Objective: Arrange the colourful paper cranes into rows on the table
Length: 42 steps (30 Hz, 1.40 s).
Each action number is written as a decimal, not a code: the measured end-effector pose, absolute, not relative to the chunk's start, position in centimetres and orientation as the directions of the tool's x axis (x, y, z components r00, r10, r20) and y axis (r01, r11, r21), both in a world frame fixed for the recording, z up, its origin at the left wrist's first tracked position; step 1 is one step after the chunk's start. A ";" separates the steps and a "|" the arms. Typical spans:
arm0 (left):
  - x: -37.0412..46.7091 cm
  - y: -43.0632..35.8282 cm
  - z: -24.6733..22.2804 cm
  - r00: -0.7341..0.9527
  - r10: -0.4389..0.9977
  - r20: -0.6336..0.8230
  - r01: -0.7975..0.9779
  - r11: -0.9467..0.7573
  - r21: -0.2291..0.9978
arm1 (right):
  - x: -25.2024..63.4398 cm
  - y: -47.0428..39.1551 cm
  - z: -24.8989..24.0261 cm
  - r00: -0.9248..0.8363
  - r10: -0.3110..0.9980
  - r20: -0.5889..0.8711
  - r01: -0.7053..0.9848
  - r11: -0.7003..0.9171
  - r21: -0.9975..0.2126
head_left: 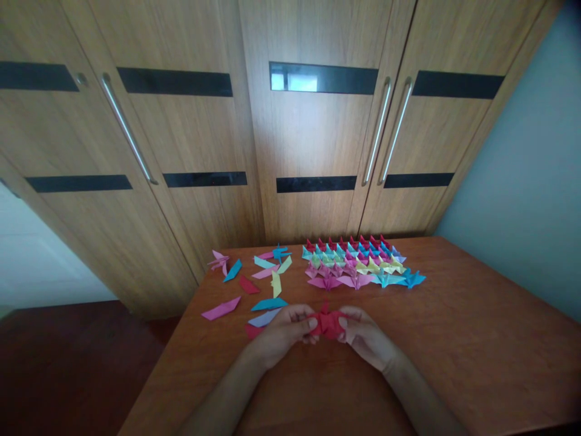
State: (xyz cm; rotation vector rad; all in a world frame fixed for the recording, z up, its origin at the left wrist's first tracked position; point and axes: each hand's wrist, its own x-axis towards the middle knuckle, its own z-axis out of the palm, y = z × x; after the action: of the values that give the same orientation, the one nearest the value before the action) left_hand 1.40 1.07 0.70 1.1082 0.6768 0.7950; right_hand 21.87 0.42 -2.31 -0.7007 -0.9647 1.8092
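Observation:
A red origami crane (328,325) is held between my two hands above the front middle of the table, its wings spread sideways. My left hand (290,330) pinches the left wing between thumb and fingers. On the other side, my right hand (365,336) grips the right wing the same way. A thin red point of the paper sticks up at the crane's far side. Just beyond my left hand lie folded paper strips: a blue one (269,304), a lavender one (264,318) and a red one (254,330) partly hidden by the hand.
Rows of finished paper cranes (354,263) in several colours stand at the table's back. More folded pieces, such as a pink strip (221,309) and a pink folded crane (218,261), lie at the left. Behind the wooden table (454,339) stands a wardrobe (313,133).

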 end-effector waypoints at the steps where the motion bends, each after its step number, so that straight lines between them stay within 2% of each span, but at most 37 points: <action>1: 1.4 1.0 0.7 0.558 0.826 -0.086 -0.251 0.267 0.930 | 22.0 0.5 -2.5 -0.391 0.919 -0.052 -0.494 -0.257 -0.831; 6: 1.4 1.1 0.5 0.552 0.831 -0.059 -0.384 0.317 0.867 | 22.3 0.8 -2.8 -0.382 0.924 -0.022 -0.571 -0.255 -0.780; 14: 0.7 1.5 0.6 0.496 0.863 -0.094 -0.360 0.303 0.882 | 22.4 1.1 -2.4 -0.280 0.960 -0.026 -0.641 -0.207 -0.739; 19: 0.6 1.9 0.6 0.446 0.889 -0.103 -0.315 0.263 0.912 | 22.4 1.3 -2.1 -0.195 0.979 -0.052 -0.609 -0.163 -0.776; 25: 0.6 2.2 0.8 0.384 0.914 -0.127 -0.227 0.227 0.947 | 22.6 1.8 -2.1 -0.078 0.994 -0.074 -0.418 -0.100 -0.903; 27: 0.6 2.2 0.8 0.367 0.921 -0.133 -0.199 0.217 0.956 | 22.7 2.1 -2.3 -0.005 0.998 -0.070 -0.308 -0.068 -0.949; 30: 0.7 2.4 0.7 0.336 0.932 -0.133 -0.120 0.183 0.976 | 22.8 2.3 -2.7 0.126 0.992 0.032 -0.085 0.043 -0.996; 33: 0.9 2.5 0.5 0.321 0.939 -0.119 -0.051 0.143 0.988 | 22.3 1.8 -2.7 0.175 0.965 0.193 0.113 0.176 -0.978; 35: 1.1 2.4 0.3 0.330 0.937 -0.113 -0.024 0.128 0.991 | 21.6 1.1 -2.4 0.126 0.953 0.277 0.226 0.245 -0.943; 38: 1.3 2.3 0.2 0.357 0.927 -0.115 0.006 0.121 0.993 | 20.5 0.1 -1.9 0.034 0.945 0.326 0.370 0.291 -0.882; 42: 1.6 2.0 0.2 0.379 0.918 -0.114 0.038 0.108 0.993 | 19.7 -0.5 -1.5 -0.002 0.935 0.354 0.470 0.313 -0.825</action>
State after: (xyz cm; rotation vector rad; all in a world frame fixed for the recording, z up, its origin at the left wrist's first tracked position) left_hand 1.61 2.04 0.20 1.2983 0.9812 0.8311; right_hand 19.73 -0.46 -1.54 -1.3021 -1.6256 0.6115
